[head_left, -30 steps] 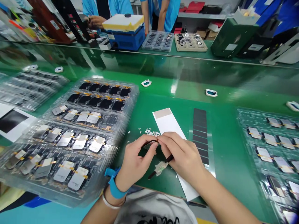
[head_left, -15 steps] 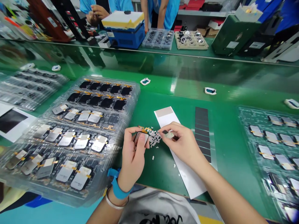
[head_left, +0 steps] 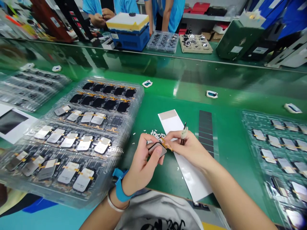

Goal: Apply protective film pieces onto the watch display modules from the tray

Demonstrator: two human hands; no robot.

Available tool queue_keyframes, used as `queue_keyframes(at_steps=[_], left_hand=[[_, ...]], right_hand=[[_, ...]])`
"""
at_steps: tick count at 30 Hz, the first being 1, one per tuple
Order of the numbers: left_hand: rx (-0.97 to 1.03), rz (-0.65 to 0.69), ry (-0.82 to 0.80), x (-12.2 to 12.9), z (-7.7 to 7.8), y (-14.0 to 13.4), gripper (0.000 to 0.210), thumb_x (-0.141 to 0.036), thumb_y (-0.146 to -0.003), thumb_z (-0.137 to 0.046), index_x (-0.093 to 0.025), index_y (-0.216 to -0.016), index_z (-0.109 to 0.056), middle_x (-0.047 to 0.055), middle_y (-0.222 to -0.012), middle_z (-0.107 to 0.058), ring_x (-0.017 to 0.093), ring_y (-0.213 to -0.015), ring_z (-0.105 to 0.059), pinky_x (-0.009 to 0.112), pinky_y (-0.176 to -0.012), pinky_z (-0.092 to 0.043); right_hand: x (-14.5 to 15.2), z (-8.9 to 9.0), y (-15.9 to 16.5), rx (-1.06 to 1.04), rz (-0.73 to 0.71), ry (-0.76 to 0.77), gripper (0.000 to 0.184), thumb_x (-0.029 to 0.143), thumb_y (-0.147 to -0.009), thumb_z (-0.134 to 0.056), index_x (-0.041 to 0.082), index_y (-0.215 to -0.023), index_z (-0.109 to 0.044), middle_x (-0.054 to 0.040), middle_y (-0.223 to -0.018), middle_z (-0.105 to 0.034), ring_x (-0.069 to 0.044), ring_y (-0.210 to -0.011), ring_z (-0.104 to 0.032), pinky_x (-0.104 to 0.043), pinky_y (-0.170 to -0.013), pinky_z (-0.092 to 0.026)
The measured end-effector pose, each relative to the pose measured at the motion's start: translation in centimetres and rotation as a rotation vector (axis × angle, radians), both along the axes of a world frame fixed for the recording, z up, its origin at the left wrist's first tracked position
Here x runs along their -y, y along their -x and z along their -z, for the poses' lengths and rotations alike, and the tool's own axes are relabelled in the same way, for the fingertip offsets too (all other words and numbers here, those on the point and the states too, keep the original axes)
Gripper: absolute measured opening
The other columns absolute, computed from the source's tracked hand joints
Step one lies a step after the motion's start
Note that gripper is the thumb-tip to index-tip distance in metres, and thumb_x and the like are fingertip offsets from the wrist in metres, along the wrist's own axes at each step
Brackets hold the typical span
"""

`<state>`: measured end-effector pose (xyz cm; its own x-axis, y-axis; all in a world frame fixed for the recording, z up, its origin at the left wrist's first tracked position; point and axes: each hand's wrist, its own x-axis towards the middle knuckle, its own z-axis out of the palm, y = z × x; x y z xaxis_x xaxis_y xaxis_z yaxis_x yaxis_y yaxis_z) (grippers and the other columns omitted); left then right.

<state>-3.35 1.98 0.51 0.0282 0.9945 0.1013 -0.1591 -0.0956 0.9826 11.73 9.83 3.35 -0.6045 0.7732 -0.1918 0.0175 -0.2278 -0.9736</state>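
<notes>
My left hand [head_left: 146,161], with a blue wrist strap, grips a small display module [head_left: 157,150] between thumb and fingers, its silver-grey back facing up. From its far edge an orange flex cable [head_left: 164,142] reaches to the fingertips of my right hand [head_left: 185,145], which pinch at it. Tucked in that hand is a slim dark tool with a pale wrapping, which looks like tweezers [head_left: 184,133]. Behind the module lie scattered small white pieces [head_left: 154,132], partly hidden by my fingers. A white strip of paper [head_left: 189,179] lies beneath my right hand.
At left stands a stack of clear trays [head_left: 96,159] with display modules; another tray [head_left: 261,159] is at right. A sheet of black rectangles [head_left: 205,127] lies right of the paper. Several small white-rimmed parts [head_left: 212,94] line the back. Co-workers' hands [head_left: 103,17] show beyond the shelf.
My left hand has moved right and slightly down with the module. My right fingers have come to its flex cable, and the wrapped tool now points up from that hand.
</notes>
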Motion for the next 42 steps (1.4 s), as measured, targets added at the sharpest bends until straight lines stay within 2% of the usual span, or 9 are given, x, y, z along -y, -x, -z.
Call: queue_keyframes(at_steps=[4, 8, 11, 13, 17, 21, 29, 35, 42], left_hand=[[-0.056, -0.024, -0.006, -0.3, 0.1, 0.0, 0.01, -0.033, -0.105, -0.045, -0.025, -0.104, -0.038, -0.008, -0.065, -0.049, 0.007, -0.053, -0.041, 0.017, -0.049, -0.031], [-0.054, -0.005, 0.006, -0.2, 0.2, 0.1, 0.01, -0.033, -0.105, -0.044, -0.025, -0.105, -0.038, -0.007, -0.067, -0.048, 0.009, -0.056, -0.041, 0.018, -0.05, -0.031], [-0.039, 0.031, 0.022, -0.2, 0.1, 0.2, 0.01, -0.034, -0.105, -0.042, -0.025, -0.107, -0.039, -0.007, -0.067, -0.047, 0.01, -0.058, -0.041, 0.02, -0.052, -0.031], [-0.018, 0.058, 0.024, -0.1, 0.1, 0.3, 0.012, -0.036, -0.106, -0.04, -0.024, -0.108, -0.04, -0.006, -0.068, -0.048, 0.011, -0.059, -0.041, 0.021, -0.053, -0.032], [-0.001, 0.064, 0.057, -0.2, 0.2, 0.2, 0.015, -0.037, -0.105, -0.043, -0.024, -0.11, -0.04, -0.005, -0.071, -0.048, 0.011, -0.061, -0.043, 0.022, -0.054, -0.032], [-0.013, 0.042, 0.084, -0.3, 0.4, 0.1, 0.013, -0.034, -0.104, -0.045, -0.024, -0.108, -0.039, -0.005, -0.072, -0.047, 0.01, -0.061, -0.043, 0.021, -0.053, -0.032], [-0.041, 0.068, 0.101, -0.3, 0.6, 0.3, 0.016, -0.038, -0.105, -0.042, -0.023, -0.107, -0.039, -0.006, -0.068, -0.044, 0.009, -0.054, -0.037, 0.02, -0.047, -0.025], [-0.081, 0.059, 0.074, -0.3, 0.5, 0.2, 0.014, -0.036, -0.104, -0.044, -0.023, -0.107, -0.038, -0.005, -0.071, -0.046, 0.01, -0.059, -0.041, 0.021, -0.052, -0.03], [-0.108, 0.013, 0.084, -0.1, 0.2, 0.3, 0.018, -0.034, -0.101, -0.052, -0.023, -0.108, -0.039, -0.004, -0.073, -0.048, 0.011, -0.061, -0.043, 0.023, -0.057, -0.035]], right_hand=[[0.2, 0.0, -0.2, -0.086, -0.013, 0.031, 0.031, 0.049, -0.078, -0.077, 0.02, -0.072, -0.069, 0.0005, -0.067, -0.063, -0.011, -0.06, -0.055, -0.027, -0.063, -0.047], [0.2, 0.2, -0.3, -0.026, 0.012, -0.008, 0.037, 0.054, -0.077, -0.076, 0.018, -0.073, -0.07, -0.0003, -0.064, -0.064, -0.012, -0.058, -0.056, -0.028, -0.061, -0.048], [0.4, 0.4, -0.3, 0.08, 0.041, -0.115, 0.038, 0.056, -0.08, -0.072, 0.018, -0.072, -0.07, 0.0016, -0.055, -0.057, -0.012, -0.051, -0.05, -0.027, -0.051, -0.042], [0.6, 0.5, -0.2, 0.126, 0.089, -0.233, 0.031, 0.048, -0.083, -0.071, 0.019, -0.073, -0.071, 0.0022, -0.056, -0.055, -0.011, -0.05, -0.047, -0.026, -0.049, -0.037], [1.2, 0.4, -0.1, 0.158, 0.18, -0.444, 0.014, 0.029, -0.084, -0.068, 0.02, -0.074, -0.071, -0.0012, -0.072, -0.064, -0.013, -0.064, -0.057, -0.025, -0.053, -0.038], [1.5, 0.3, 0.0, 0.169, 0.177, -0.533, 0.009, 0.022, -0.084, -0.066, 0.02, -0.078, -0.072, -0.0008, -0.074, -0.065, -0.012, -0.067, -0.059, -0.024, -0.055, -0.039], [1.5, 0.3, 0.1, 0.167, 0.186, -0.427, 0.012, 0.024, -0.082, -0.066, 0.02, -0.071, -0.069, 0.0006, -0.071, -0.062, -0.012, -0.065, -0.057, -0.024, -0.057, -0.04], [1.1, 0.3, 0.0, 0.135, 0.183, -0.335, 0.018, 0.034, -0.084, -0.066, 0.019, -0.076, -0.067, -0.0002, -0.074, -0.061, -0.013, -0.066, -0.055, -0.026, -0.059, -0.04], [-0.1, 0.6, -1.1, 0.088, 0.263, -0.369, 0.041, 0.049, -0.098, -0.047, 0.02, -0.076, -0.066, -0.0004, -0.073, -0.055, -0.014, -0.072, -0.053, -0.03, -0.071, -0.041]])
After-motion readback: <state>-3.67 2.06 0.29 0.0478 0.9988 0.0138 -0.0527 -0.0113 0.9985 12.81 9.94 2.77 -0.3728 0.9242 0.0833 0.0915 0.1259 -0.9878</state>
